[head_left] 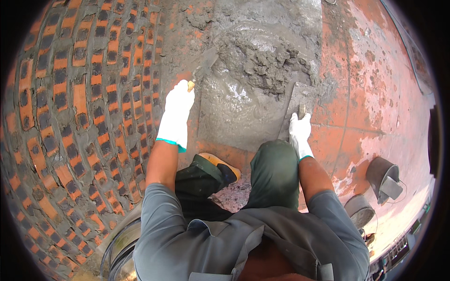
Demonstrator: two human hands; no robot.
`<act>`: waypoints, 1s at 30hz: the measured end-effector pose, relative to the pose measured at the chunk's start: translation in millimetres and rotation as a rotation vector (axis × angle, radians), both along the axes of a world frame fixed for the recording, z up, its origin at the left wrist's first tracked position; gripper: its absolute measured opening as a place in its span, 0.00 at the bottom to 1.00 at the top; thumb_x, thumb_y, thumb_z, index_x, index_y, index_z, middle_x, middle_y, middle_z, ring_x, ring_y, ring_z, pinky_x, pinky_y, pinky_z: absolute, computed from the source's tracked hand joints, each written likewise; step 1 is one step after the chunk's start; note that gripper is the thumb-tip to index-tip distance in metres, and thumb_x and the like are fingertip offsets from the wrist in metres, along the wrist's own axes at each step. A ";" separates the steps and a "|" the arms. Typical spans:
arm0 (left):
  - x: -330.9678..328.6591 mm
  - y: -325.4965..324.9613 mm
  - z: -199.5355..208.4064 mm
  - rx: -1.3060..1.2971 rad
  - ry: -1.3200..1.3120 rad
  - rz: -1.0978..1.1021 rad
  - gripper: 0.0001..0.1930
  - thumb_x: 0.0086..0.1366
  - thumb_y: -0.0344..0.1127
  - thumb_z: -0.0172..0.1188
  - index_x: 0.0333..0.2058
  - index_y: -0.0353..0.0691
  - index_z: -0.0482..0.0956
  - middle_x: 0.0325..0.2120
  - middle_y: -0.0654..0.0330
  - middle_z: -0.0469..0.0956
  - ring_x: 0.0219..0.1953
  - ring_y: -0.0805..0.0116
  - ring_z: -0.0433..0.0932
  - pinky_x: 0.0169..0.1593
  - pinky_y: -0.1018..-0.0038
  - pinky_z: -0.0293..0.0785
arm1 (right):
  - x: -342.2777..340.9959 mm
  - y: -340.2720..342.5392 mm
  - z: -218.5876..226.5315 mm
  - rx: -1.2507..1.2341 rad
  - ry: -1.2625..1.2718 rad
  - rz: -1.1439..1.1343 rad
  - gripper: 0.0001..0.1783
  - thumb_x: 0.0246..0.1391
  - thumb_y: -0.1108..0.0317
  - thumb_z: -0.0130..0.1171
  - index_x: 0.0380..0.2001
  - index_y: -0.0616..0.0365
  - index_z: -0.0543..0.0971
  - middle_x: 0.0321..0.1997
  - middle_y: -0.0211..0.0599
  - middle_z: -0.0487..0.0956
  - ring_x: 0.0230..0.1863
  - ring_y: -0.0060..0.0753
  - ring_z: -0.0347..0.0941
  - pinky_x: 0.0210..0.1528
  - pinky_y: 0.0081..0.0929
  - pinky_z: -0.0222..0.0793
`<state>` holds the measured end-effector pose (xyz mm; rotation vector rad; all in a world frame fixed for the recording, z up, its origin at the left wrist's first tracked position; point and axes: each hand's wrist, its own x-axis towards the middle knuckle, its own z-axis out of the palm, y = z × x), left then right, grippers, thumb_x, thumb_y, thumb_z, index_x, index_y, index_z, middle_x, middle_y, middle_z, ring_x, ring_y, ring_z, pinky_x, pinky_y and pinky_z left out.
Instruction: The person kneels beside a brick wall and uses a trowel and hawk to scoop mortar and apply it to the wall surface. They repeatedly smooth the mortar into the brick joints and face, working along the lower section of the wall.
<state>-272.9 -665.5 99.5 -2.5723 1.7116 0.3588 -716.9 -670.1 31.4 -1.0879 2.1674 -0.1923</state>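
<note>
My left hand point(180, 100), in a white glove, is closed round the yellowish handle of a trowel point(204, 64). The trowel's mortar-smeared blade reaches the left edge of the wet mortar point(236, 96). My right hand point(300, 129), also gloved in white, grips the handle of a flat rectangular plastering trowel point(298, 96). Its grey blade lies at the right side of the mortar, partly hidden by my hand and knee. A rough, lumpy heap of mortar point(272, 68) stands between the two tools, with smoother, wetter mortar in front of it. The mortar is spread on a flat grey board point(220, 137).
A brick wall point(79, 93) with mortar-smeared joints runs along the left. Two buckets point(382, 173) point(360, 210) stand at the lower right on the reddish tiled floor point(365, 117). Dark coiled hoses point(119, 248) lie at the lower left. My yellow-and-black shoe point(225, 168) is near the board.
</note>
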 end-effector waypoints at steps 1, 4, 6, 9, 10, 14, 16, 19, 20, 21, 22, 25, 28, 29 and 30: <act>0.8 11.5 -0.7 0.073 -0.009 0.035 0.16 0.72 0.44 0.64 0.48 0.40 0.77 0.35 0.44 0.84 0.42 0.40 0.84 0.47 0.50 0.80 | 0.0 1.0 -1.5 -0.012 -0.008 0.005 0.28 0.67 0.53 0.63 0.57 0.67 0.73 0.56 0.66 0.81 0.58 0.66 0.79 0.62 0.53 0.72; -6.1 31.1 -12.0 0.165 0.150 0.195 0.13 0.73 0.41 0.63 0.47 0.40 0.76 0.30 0.51 0.82 0.30 0.53 0.84 0.36 0.57 0.81 | -1.6 3.4 -8.4 0.023 -0.001 -0.008 0.28 0.67 0.53 0.63 0.57 0.67 0.73 0.56 0.65 0.81 0.57 0.66 0.79 0.62 0.53 0.73; -24.8 30.9 -20.6 0.270 0.512 0.531 0.10 0.74 0.39 0.61 0.47 0.40 0.76 0.26 0.57 0.80 0.23 0.64 0.81 0.27 0.63 0.79 | -3.3 5.1 -12.8 0.009 0.016 0.013 0.29 0.67 0.53 0.64 0.57 0.67 0.73 0.55 0.66 0.81 0.57 0.66 0.79 0.61 0.53 0.73; -70.2 -19.0 -38.2 0.235 0.819 0.622 0.10 0.74 0.36 0.60 0.48 0.42 0.73 0.23 0.62 0.77 0.17 0.71 0.75 0.18 0.71 0.71 | -5.7 7.2 -15.5 -0.007 0.019 0.024 0.29 0.66 0.52 0.64 0.58 0.66 0.73 0.54 0.65 0.82 0.56 0.67 0.79 0.61 0.53 0.73; -85.2 -44.3 -42.5 0.183 0.925 0.603 0.10 0.73 0.36 0.60 0.47 0.41 0.72 0.24 0.61 0.78 0.17 0.70 0.76 0.19 0.70 0.73 | -6.5 7.2 -15.1 -0.024 0.008 0.036 0.29 0.66 0.52 0.64 0.58 0.66 0.73 0.54 0.65 0.82 0.56 0.67 0.79 0.61 0.53 0.73; -113.8 -106.4 -39.8 0.122 0.960 0.441 0.08 0.69 0.34 0.62 0.39 0.40 0.71 0.24 0.59 0.76 0.20 0.68 0.78 0.21 0.69 0.74 | -5.3 4.6 -10.2 -0.038 0.008 0.032 0.29 0.66 0.52 0.64 0.58 0.66 0.73 0.53 0.65 0.83 0.57 0.67 0.80 0.61 0.53 0.73; -110.4 -100.8 -28.9 0.114 0.779 0.307 0.09 0.68 0.36 0.63 0.39 0.39 0.72 0.24 0.53 0.78 0.23 0.60 0.82 0.25 0.64 0.79 | -2.3 2.9 -6.5 -0.005 0.034 0.033 0.29 0.66 0.53 0.64 0.59 0.66 0.73 0.53 0.64 0.83 0.57 0.67 0.80 0.61 0.52 0.74; -107.4 -64.1 -15.6 -0.077 0.324 0.012 0.11 0.66 0.39 0.64 0.40 0.40 0.74 0.27 0.46 0.80 0.28 0.49 0.86 0.32 0.56 0.83 | 1.9 1.2 -2.2 0.025 0.032 -0.001 0.29 0.67 0.52 0.64 0.60 0.65 0.73 0.56 0.64 0.83 0.59 0.63 0.80 0.63 0.50 0.73; -110.1 -51.4 -13.9 -0.132 0.153 -0.098 0.12 0.66 0.40 0.65 0.40 0.40 0.75 0.28 0.44 0.81 0.29 0.46 0.87 0.34 0.54 0.84 | 3.2 0.8 -1.9 0.031 0.066 0.010 0.30 0.68 0.52 0.63 0.61 0.65 0.72 0.57 0.64 0.82 0.60 0.63 0.80 0.63 0.49 0.73; -107.9 -38.8 -11.7 -0.062 0.226 -0.109 0.12 0.66 0.41 0.64 0.41 0.42 0.76 0.35 0.43 0.83 0.36 0.41 0.86 0.42 0.49 0.84 | 3.9 0.4 -2.1 0.043 0.054 0.002 0.31 0.68 0.52 0.64 0.62 0.65 0.72 0.57 0.64 0.82 0.60 0.63 0.80 0.63 0.49 0.73; -104.4 -28.3 -10.1 -0.017 0.196 -0.109 0.12 0.66 0.42 0.64 0.42 0.43 0.76 0.37 0.42 0.83 0.38 0.39 0.86 0.44 0.48 0.83 | 3.9 0.7 -2.1 0.048 0.061 0.001 0.32 0.68 0.52 0.64 0.62 0.66 0.72 0.57 0.64 0.82 0.60 0.63 0.80 0.63 0.48 0.73; -77.6 -24.1 -8.7 0.072 0.155 -0.139 0.12 0.68 0.41 0.62 0.46 0.45 0.76 0.41 0.43 0.83 0.43 0.37 0.85 0.49 0.48 0.82 | 2.4 0.2 -4.7 0.084 0.045 0.014 0.34 0.68 0.52 0.63 0.65 0.67 0.71 0.58 0.64 0.82 0.60 0.64 0.79 0.63 0.48 0.73; -46.9 -56.5 -16.8 -0.146 0.260 0.117 0.13 0.69 0.39 0.62 0.47 0.41 0.76 0.39 0.41 0.84 0.43 0.38 0.86 0.47 0.48 0.82 | -1.3 1.3 -6.2 0.082 0.035 0.002 0.33 0.68 0.52 0.63 0.64 0.67 0.71 0.58 0.65 0.82 0.59 0.64 0.80 0.63 0.49 0.73; -38.5 -74.7 -20.6 -0.179 0.207 0.127 0.12 0.69 0.36 0.62 0.48 0.39 0.75 0.40 0.39 0.83 0.42 0.35 0.85 0.46 0.48 0.82 | -1.2 1.3 -6.7 0.077 0.031 0.006 0.33 0.68 0.52 0.63 0.64 0.67 0.71 0.57 0.65 0.82 0.59 0.64 0.80 0.63 0.49 0.73; -36.5 -91.4 -25.7 -0.139 0.194 0.148 0.12 0.70 0.36 0.61 0.48 0.38 0.75 0.41 0.38 0.83 0.42 0.34 0.85 0.46 0.48 0.82 | -1.5 1.9 -6.1 0.056 0.021 0.017 0.33 0.68 0.52 0.63 0.64 0.67 0.71 0.57 0.65 0.83 0.59 0.65 0.80 0.63 0.49 0.73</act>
